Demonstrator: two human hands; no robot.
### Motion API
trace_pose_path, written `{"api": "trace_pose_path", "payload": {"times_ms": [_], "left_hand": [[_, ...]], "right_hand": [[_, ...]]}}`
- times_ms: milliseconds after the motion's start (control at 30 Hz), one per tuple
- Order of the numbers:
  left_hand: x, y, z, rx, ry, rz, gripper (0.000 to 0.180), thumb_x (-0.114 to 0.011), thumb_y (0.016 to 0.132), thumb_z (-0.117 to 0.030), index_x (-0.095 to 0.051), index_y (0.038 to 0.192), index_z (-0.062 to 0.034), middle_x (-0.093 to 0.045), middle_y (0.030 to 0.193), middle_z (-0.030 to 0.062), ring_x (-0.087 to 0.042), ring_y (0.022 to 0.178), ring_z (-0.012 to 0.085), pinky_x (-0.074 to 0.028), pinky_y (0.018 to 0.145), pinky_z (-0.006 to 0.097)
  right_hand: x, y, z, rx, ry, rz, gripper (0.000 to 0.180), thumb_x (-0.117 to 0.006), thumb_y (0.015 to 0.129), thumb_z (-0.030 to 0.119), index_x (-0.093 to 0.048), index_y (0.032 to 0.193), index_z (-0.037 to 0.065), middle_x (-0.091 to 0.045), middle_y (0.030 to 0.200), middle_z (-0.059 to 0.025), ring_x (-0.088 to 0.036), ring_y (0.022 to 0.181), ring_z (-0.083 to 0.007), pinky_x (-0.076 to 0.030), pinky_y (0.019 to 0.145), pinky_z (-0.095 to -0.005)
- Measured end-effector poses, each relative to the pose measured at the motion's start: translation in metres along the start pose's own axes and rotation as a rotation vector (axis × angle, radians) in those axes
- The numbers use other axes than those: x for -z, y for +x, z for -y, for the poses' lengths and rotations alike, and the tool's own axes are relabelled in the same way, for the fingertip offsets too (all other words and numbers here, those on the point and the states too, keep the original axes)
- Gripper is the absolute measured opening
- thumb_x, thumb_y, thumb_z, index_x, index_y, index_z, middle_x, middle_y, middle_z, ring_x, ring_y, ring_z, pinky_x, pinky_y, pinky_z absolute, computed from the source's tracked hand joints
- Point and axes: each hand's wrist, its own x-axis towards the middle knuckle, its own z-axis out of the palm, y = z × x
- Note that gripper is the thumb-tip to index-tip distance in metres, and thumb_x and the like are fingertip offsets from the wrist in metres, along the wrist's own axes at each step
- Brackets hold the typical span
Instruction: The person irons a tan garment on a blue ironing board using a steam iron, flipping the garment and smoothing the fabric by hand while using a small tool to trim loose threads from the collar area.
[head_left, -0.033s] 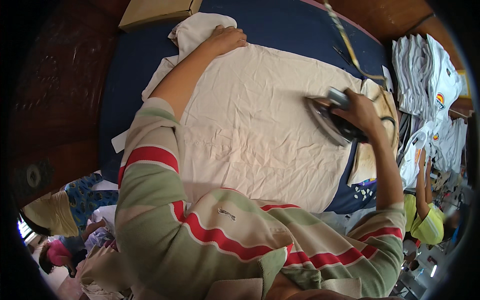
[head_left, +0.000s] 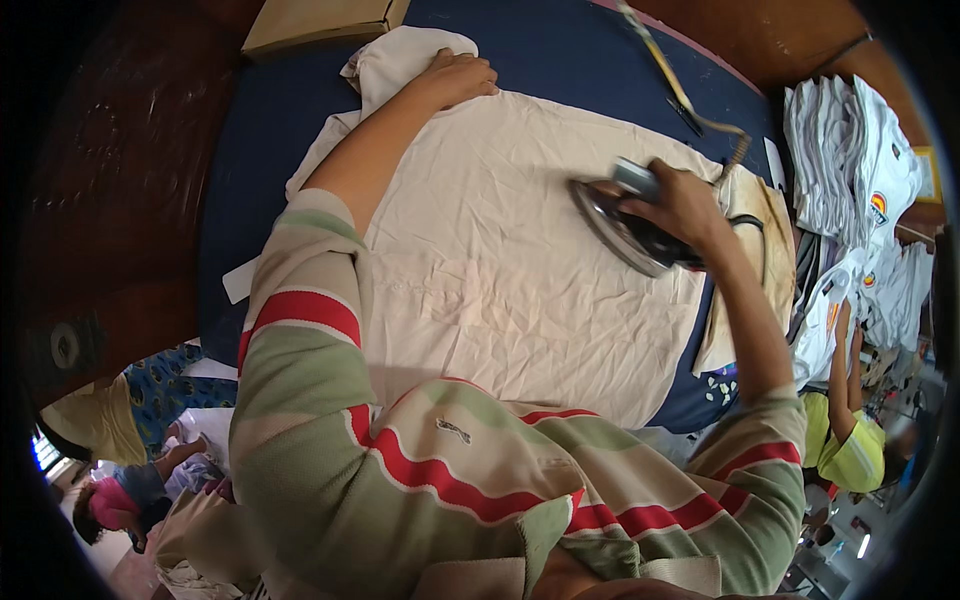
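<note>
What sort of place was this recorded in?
Probably a garment workshop or laundry, though I can't say which: the right hand holds an iron over pale cloth spread on a dark blue surface, and white shirts are gathered at the right.

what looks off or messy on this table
The pale pad beneath the right forearm has brown patches, perhaps scorching or stains, unlike the plain beige fabric. Small white scraps lie scattered on the dark blue cover nearby, like stray litter.

Dark brown wood (head_left: 130,190) flanks the navy-covered table (head_left: 265,150).
</note>
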Motion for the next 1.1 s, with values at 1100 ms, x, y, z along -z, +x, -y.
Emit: {"api": "trace_pose_path", "payload": {"times_ms": [1100], "left_hand": [[-0.061,-0.273,-0.019,0.88,0.024,-0.634,0.046,-0.058,0.082,-0.032,-0.051,0.124,-0.0143,-0.044,0.132,0.0085,-0.039,0.123,0.0249,-0.03,0.097,0.051]], "right_hand": [[-0.021,0.133,0.076,0.378,0.116,-0.063,0.073,-0.069,0.075,0.043,-0.049,0.121,-0.01,-0.062,0.103,-0.0254,-0.061,0.099,-0.0294,-0.046,0.086,-0.0362]]}}
